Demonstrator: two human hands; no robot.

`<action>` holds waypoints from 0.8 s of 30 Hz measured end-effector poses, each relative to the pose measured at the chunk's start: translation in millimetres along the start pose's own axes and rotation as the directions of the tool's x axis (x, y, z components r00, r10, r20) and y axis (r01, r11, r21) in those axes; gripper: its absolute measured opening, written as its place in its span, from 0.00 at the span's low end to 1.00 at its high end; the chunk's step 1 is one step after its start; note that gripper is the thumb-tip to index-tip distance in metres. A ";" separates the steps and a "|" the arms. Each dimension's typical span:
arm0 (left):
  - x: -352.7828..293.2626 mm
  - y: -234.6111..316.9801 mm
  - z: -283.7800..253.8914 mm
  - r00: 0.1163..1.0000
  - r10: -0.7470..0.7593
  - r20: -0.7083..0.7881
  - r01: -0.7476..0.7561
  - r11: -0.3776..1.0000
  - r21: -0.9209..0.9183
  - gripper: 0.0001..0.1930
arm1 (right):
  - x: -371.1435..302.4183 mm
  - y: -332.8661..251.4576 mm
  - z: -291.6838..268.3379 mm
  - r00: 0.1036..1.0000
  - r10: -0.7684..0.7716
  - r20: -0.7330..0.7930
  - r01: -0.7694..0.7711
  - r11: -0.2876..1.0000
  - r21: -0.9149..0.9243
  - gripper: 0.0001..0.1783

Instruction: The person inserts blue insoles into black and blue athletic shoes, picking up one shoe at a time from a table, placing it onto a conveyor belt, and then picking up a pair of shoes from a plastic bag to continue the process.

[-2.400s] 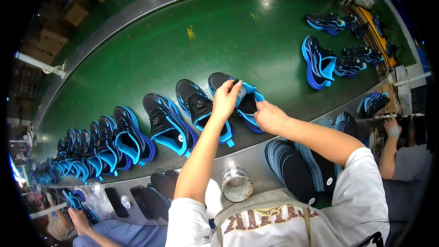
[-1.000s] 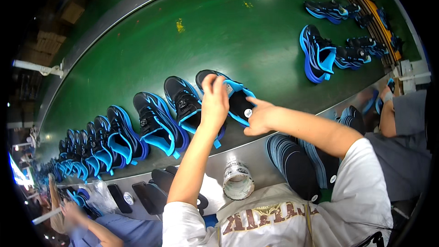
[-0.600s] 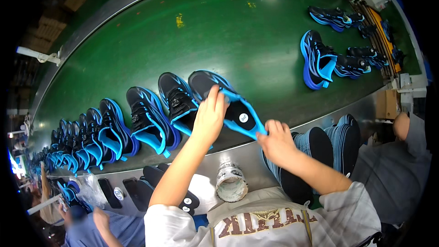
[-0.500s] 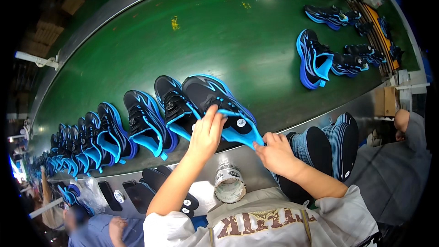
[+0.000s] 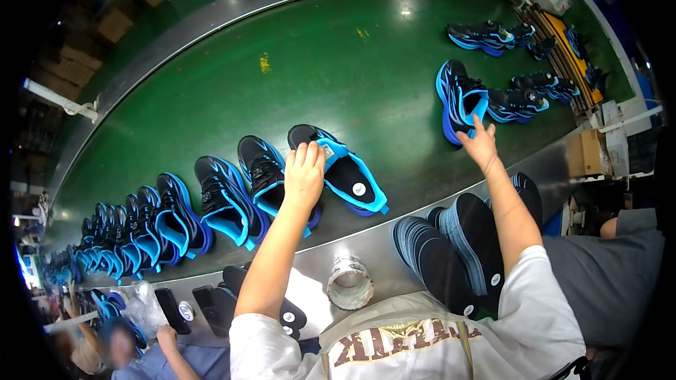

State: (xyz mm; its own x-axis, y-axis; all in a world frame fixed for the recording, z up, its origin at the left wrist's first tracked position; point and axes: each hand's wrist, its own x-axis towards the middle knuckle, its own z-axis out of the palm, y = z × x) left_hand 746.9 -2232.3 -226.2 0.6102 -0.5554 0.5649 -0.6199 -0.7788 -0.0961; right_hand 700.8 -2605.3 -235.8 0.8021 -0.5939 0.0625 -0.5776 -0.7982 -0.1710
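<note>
My left hand (image 5: 305,174) grips a black and blue sneaker (image 5: 355,193) on the green conveyor belt, fingers curled over its tongue and lace area. The shoe's opening faces me, and a round white sticker shows on the insole inside. Out to the right, my right hand (image 5: 480,146) is at the heel of another black and blue sneaker (image 5: 451,95), with thumb and index finger spread apart. Whether those fingertips touch that shoe is hard to make out. Just left of my left hand stands one more sneaker (image 5: 257,158), partly covered by my forearm.
A row of matching sneakers (image 5: 172,211) runs off to the left along the belt (image 5: 338,63). Stacked black insoles (image 5: 440,253) lie on the metal ledge near me, with a whitish roll or cup (image 5: 350,285), phones (image 5: 171,309) and people seated on both sides.
My right hand has let go of the near sneaker's heel collar and moved right to the other sneaker. My left hand has shifted onto the near shoe's tongue area.
</note>
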 end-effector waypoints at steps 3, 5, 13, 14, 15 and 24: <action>3.3 7.5 7.0 0.980 -0.194 0.050 0.198 0.971 -0.132 0.08 | 26.9 34.7 32.9 0.987 -0.122 0.105 0.084 0.946 0.312 0.20; 0.4 7.6 -0.4 0.924 -0.333 0.189 0.368 0.910 -0.192 0.04 | 2.6 -3.3 25.5 0.973 -0.224 0.050 0.196 0.923 0.330 0.15; -15.5 -6.5 -55.0 0.724 -0.356 0.590 0.683 0.254 -0.685 0.04 | -123.7 -59.0 -50.6 0.726 -0.684 0.069 0.504 0.598 0.623 0.21; -21.4 -9.9 -55.7 0.703 -0.383 0.599 0.663 0.048 -0.747 0.02 | -138.1 -56.0 -67.5 0.714 -0.698 0.052 0.536 0.593 0.601 0.22; -10.3 0.2 -65.8 0.634 -0.474 0.611 0.609 -0.181 -0.773 0.00 | -152.4 -40.9 -76.1 0.715 -0.698 0.036 0.556 0.600 0.575 0.23; 49.3 35.1 -56.1 0.698 -0.348 0.626 0.470 -0.438 -0.766 0.06 | -281.0 75.7 -110.9 0.733 -0.461 0.501 0.344 0.886 0.312 0.46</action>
State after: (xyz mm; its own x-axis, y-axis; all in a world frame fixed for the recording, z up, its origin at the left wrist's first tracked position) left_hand 727.6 -2270.7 -155.8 0.9503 -0.2992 -0.0859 0.1800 0.3031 0.9358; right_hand 414.9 -2510.0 -157.2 0.9298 -0.0169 -0.3677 -0.1886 -0.8798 -0.4363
